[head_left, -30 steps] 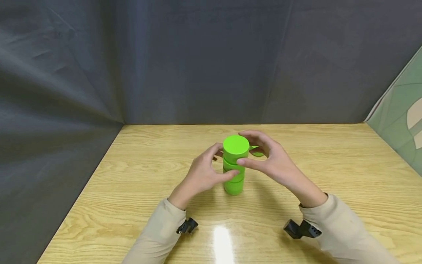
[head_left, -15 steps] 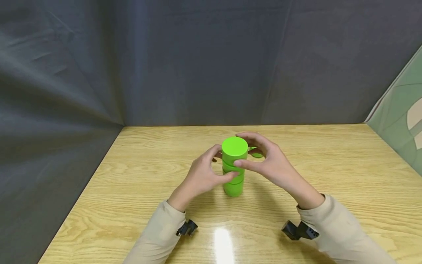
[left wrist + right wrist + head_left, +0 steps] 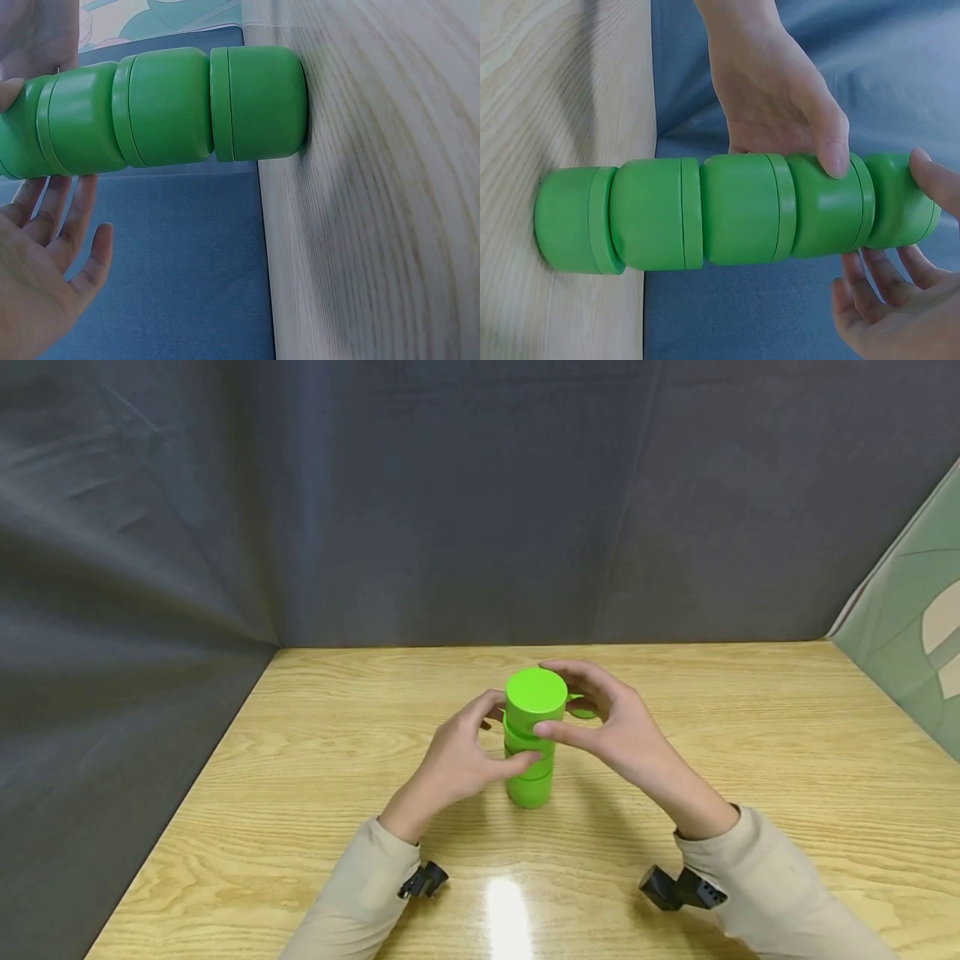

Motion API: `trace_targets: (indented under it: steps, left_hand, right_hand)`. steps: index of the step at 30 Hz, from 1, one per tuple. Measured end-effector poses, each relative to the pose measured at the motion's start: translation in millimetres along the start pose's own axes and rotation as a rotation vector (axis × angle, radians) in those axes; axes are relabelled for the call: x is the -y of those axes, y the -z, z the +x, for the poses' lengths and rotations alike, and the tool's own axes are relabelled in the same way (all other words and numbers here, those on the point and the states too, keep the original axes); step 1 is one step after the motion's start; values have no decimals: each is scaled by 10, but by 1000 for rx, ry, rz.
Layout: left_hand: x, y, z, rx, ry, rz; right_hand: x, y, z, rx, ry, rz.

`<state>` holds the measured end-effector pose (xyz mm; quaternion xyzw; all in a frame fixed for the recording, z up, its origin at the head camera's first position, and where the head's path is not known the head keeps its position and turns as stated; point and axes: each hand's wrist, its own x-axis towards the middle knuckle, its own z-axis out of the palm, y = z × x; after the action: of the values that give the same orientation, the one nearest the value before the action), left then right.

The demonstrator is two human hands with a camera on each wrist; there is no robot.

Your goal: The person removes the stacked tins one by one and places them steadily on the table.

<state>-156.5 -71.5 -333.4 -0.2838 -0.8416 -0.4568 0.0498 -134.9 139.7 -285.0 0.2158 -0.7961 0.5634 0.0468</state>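
Several round green lidded jars stand one on another in a tall stack [image 3: 529, 792], whose full height shows in the right wrist view. My left hand [image 3: 459, 758] grips the jar just below the top [image 3: 826, 214], with the thumb across its near side and the other fingers behind. Above it, my right hand [image 3: 626, 727] holds the top jar [image 3: 536, 692] between thumb and fingers. In the right wrist view that top jar sits slightly tilted and touches the jar beneath. The fingertips behind the stack are partly hidden in the head view.
Another green object [image 3: 582, 711] lies behind my right hand, mostly covered by the fingers. The wooden table [image 3: 315, 777] meets a dark cloth screen [image 3: 457, 510] at the back and left. A patterned green panel [image 3: 896, 635] stands at the right.
The top jar has shifted slightly down and left, then a little up and right over the stack. Both hands keep their hold and have barely moved.
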Motion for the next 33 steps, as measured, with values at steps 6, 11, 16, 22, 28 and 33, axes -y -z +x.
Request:
trace_targets:
  steps: [6,11,16,22,28,33]
  left_hand:
    - [-1,0,-4,2,-8,-7]
    - [6,-2,-2,0,2,-15]
    - [8,-5,-5,3,16,-21]
    - [4,-10,-7,6,19,-20]
    - [8,-19,9,3,12,-12]
    - [3,-31,13,1,17,-6]
  right_hand:
    - [21,41,-16,-33,-5,12]
    - [25,104,-35,-57,15,28]
    - [17,178,-51,-88,42,58]
    - [-14,262,-60,-105,53,72]
    - [-68,336,-68,-137,50,82]
    - [-117,405,-94,-153,32,70]
